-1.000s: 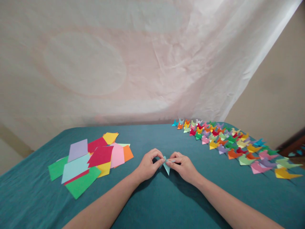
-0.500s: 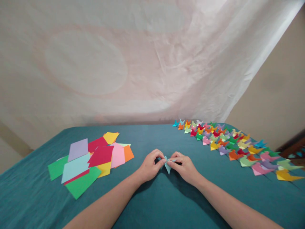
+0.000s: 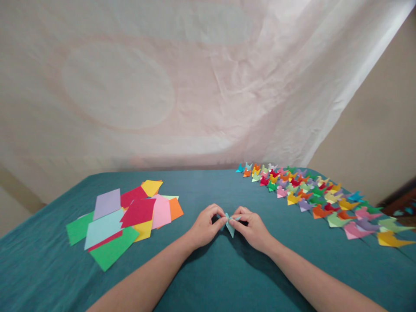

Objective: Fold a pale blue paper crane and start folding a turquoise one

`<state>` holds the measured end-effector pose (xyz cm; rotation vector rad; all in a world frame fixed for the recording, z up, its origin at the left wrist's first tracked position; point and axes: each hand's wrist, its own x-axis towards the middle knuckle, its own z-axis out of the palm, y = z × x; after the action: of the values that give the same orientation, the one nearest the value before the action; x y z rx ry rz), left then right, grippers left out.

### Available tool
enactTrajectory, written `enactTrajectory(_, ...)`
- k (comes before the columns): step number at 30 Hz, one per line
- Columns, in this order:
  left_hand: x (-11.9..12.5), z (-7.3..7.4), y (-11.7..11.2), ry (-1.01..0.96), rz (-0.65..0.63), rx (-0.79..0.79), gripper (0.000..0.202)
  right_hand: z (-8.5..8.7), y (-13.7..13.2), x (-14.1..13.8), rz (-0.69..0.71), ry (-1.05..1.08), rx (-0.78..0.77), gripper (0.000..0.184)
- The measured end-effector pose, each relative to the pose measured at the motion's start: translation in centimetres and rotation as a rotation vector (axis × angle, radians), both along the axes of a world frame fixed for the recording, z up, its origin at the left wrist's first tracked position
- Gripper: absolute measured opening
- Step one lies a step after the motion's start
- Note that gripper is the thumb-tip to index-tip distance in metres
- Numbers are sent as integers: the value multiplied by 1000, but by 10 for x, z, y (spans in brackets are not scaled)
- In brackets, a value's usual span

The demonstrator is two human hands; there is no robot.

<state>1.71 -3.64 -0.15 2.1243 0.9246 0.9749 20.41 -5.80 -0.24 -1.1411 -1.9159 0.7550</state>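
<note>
A small light-blue folded paper piece (image 3: 230, 224) hangs just above the teal tablecloth (image 3: 211, 277) at the centre. My left hand (image 3: 205, 225) pinches its left side with thumb and fingertips. From the right, my right hand (image 3: 251, 227) pinches the other side, fingers closed. The paper's pointed tip hangs down between the two hands. Both forearms reach in from the bottom edge.
A loose pile of flat coloured paper squares (image 3: 123, 216) lies at the left. Several rows of small folded paper birds (image 3: 318, 199) in many colours run along the right side. A creased white cloth (image 3: 182, 86) hangs behind the table, with a beige wall (image 3: 373, 130) at right.
The hands and the light-blue paper have shifted very slightly; the paper's tip sits a little higher and closer between the fingers. Nothing else has moved.
</note>
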Motion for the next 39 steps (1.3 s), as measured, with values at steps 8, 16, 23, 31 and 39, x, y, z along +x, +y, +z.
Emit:
enactTrajectory(8, 1, 1, 0, 3, 4, 21, 14, -2, 1, 0, -10, 28, -3, 30)
enactTrajectory(16, 1, -1, 0, 2, 4, 21, 14, -2, 1, 0, -11, 31, -16, 29)
enactTrajectory(23, 0, -3, 1, 46, 17, 9, 13, -2, 1, 1, -3, -6, -1, 29)
enactTrajectory(31, 0, -3, -2, 98, 49, 12, 11, -4, 2, 1, -10, -4, 3, 27)
enactTrajectory(39, 1, -1, -2, 109, 42, 21, 10, -3, 1, 0, -18, -8, -1, 25)
